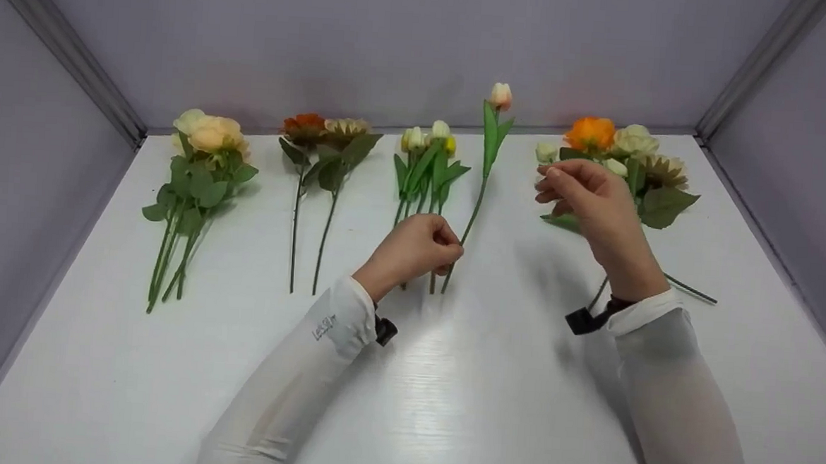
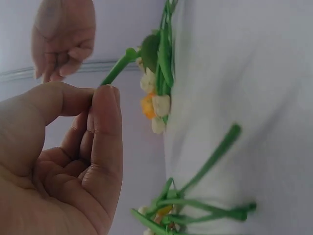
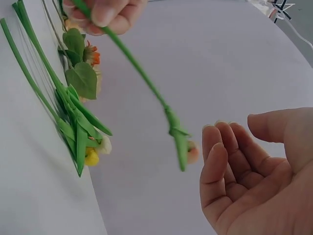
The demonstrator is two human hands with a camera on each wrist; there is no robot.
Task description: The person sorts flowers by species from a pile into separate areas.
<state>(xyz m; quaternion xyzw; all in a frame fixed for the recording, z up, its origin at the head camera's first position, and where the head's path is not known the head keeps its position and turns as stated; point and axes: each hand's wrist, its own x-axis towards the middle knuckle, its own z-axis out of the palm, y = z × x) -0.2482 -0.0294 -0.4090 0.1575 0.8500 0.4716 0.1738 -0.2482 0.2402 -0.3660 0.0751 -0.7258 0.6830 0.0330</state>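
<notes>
Between thumb and forefinger my left hand (image 1: 415, 250) pinches the lower stem of a pale pink tulip (image 1: 501, 96), whose bloom points up and away from me. Its green stem (image 3: 139, 71) runs slantwise in the right wrist view. Under and beyond that hand lies a bunch of white and yellow tulips (image 1: 427, 165) on the table. My right hand (image 1: 591, 206) hovers in front of the right-hand bunch, fingers loosely bent, holding nothing. In the right wrist view its palm (image 3: 259, 181) is apart from the pink tulip. That bunch, with an orange flower (image 1: 590, 134), is partly hidden behind the hand.
Peach roses (image 1: 213, 135) with leafy stems lie at the left of the white table (image 1: 95, 357). Two separate stems, one with a rust-orange flower (image 1: 304, 127) and one with a beige flower (image 1: 346, 128), lie beside them. Grey walls (image 1: 395, 40) enclose the back and sides.
</notes>
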